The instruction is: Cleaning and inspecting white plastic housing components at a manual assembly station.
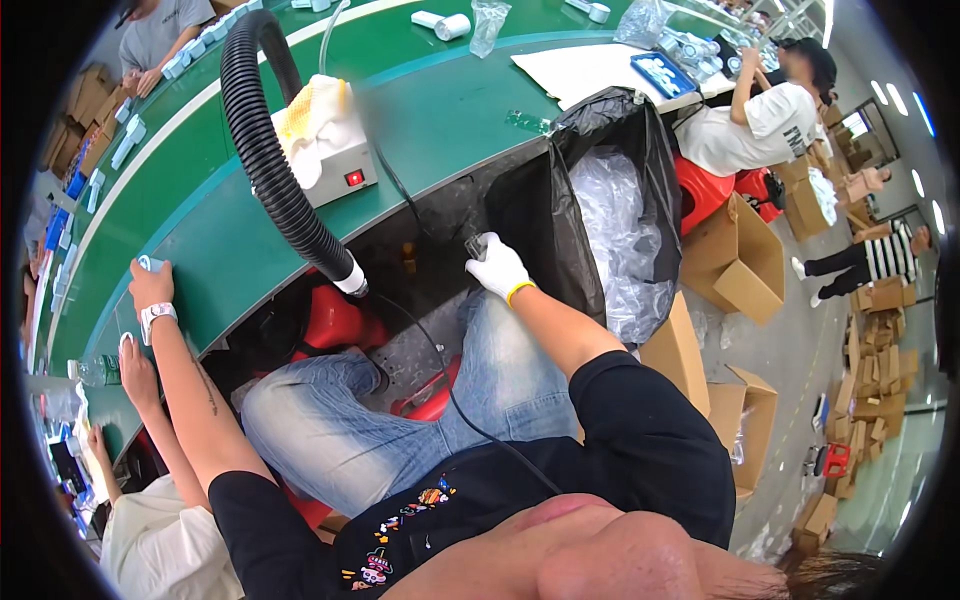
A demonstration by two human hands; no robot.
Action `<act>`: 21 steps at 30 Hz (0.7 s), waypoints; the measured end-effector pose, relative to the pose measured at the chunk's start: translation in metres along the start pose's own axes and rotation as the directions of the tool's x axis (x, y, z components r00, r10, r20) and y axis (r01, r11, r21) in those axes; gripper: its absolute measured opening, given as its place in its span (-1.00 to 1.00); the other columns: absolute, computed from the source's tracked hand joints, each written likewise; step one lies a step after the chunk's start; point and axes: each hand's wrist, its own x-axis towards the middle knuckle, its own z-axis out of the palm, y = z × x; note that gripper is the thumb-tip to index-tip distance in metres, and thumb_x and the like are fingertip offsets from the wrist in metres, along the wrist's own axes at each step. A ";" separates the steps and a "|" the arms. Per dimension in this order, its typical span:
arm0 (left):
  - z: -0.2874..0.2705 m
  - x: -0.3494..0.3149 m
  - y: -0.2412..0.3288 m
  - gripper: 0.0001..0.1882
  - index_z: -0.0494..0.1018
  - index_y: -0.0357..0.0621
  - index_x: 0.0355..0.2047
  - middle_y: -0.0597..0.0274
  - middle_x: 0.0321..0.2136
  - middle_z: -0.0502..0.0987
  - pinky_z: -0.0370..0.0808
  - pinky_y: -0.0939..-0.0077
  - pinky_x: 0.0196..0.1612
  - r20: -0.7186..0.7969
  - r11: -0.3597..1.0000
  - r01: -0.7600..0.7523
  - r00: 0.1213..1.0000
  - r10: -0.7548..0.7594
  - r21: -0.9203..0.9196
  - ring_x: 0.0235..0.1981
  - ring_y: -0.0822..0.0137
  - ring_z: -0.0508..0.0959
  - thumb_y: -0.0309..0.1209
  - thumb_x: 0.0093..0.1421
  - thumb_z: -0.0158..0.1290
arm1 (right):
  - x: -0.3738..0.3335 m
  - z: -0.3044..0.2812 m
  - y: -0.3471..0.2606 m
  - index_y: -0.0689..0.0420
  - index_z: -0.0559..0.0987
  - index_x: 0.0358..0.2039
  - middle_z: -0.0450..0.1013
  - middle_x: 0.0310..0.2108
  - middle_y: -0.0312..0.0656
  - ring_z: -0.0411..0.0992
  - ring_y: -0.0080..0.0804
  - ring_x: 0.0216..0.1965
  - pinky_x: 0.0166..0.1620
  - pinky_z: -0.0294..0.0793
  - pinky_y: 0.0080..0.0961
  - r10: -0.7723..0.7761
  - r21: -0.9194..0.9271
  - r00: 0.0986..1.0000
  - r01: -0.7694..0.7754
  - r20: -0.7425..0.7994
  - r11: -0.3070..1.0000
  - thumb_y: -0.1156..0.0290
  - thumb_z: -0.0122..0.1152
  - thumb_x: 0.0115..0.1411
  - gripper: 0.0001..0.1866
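My left hand [152, 287], bare and with a white watch on the wrist, is at the left edge of the green table. Its fingers are closed round a pale blue plastic piece [150, 263], mostly hidden by the hand. Below the table edge, over my lap, my right hand [500, 268] wears a white glove with a yellow cuff. Its fingers are pinched at a small dark, partly see-through thing [475, 245], too small to name. Right of that hand hangs a black bin bag [570, 210] holding clear plastic wrap [622, 230].
A black ribbed hose [262, 130] arches over a white box [335, 165] with a lit red switch and a cloth on top. Pale blue devices line the green conveyor [370, 40]. Co-workers sit at left and right; cardboard boxes [735, 258] stand on the right floor.
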 end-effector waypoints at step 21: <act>-0.040 -0.345 0.085 -0.55 0.25 0.07 0.23 0.05 -0.06 0.54 0.72 0.11 -0.23 0.561 -0.266 0.937 0.349 0.751 -0.227 -0.21 0.07 0.67 -0.22 0.41 0.10 | -0.069 0.034 -0.106 0.09 0.39 0.20 0.46 -0.25 -0.27 0.49 -0.41 -0.31 -0.23 0.61 -0.34 -0.297 0.767 0.708 -0.586 0.641 0.259 0.30 0.36 0.21 -0.43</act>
